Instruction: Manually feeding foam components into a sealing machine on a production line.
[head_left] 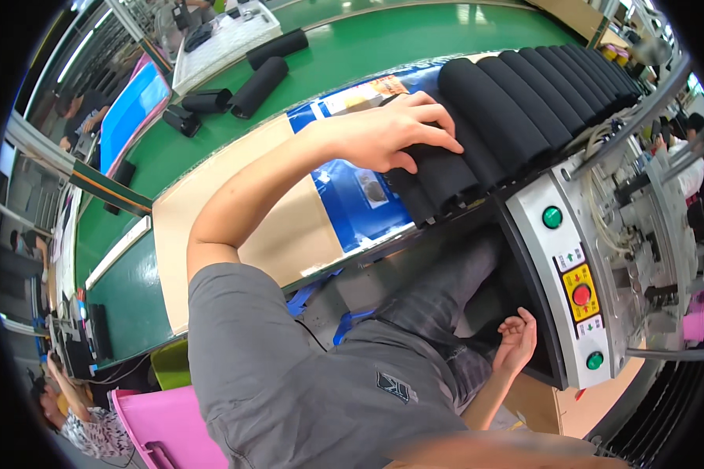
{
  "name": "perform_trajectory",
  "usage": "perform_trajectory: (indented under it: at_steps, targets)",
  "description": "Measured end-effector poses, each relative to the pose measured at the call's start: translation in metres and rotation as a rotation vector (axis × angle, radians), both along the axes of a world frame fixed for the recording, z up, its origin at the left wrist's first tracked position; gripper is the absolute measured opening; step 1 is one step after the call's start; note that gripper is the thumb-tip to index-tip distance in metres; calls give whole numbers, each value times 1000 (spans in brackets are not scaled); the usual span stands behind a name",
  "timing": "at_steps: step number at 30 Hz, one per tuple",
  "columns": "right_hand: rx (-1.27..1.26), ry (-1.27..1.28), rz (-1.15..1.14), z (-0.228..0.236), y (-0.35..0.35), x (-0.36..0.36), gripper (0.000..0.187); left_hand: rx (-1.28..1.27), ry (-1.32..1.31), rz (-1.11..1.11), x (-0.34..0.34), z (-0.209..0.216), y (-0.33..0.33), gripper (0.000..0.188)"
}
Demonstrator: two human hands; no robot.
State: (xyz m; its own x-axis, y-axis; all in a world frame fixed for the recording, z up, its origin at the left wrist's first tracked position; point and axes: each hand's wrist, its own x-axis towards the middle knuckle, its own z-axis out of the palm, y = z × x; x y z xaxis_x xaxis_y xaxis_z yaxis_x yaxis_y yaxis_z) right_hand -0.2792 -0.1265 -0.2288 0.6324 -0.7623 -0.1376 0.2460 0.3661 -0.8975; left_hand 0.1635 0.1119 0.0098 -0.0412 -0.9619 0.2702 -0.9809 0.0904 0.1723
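A row of black tubes (485, 117) with a matte surface lies side by side along the table edge, in front of me and to the right. At the left end of this row, my left hand (403, 133) is closed over a black tube (440, 173), thumb on one side and fingers over its top. Part of that tube is hidden under the hand. My right hand (515, 340) is low beside my lap, palm partly up, fingers loosely bent and apart, with nothing in it. It is close to the machine's control panel (551, 258).
Several loose black tubes (260, 86) lie on the green table (328, 59) near a white tray (227, 43). Brown board (242, 203) and a blue printed sheet (352, 203) cover the near edge. The panel carries green buttons (551, 216) and a red button (581, 294). A pink chair (168, 426) stands left.
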Motion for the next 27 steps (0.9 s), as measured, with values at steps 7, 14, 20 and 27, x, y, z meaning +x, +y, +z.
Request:
perform_trajectory:
  at_steps: [7,14,20,27]
  targets:
    - [-49,85,69,17,10,19,41,-406,-4,635,111,0,70,69]
    - [-25,25,162,28,15,38,38,230,26,1679,285,-84,320,94]
    - [-99,77,174,25,19,24,36,-584,648,1490,240,-81,286,80]
    - [-151,2,247,48,15,31,35,-592,318,879,76,106,197,79]
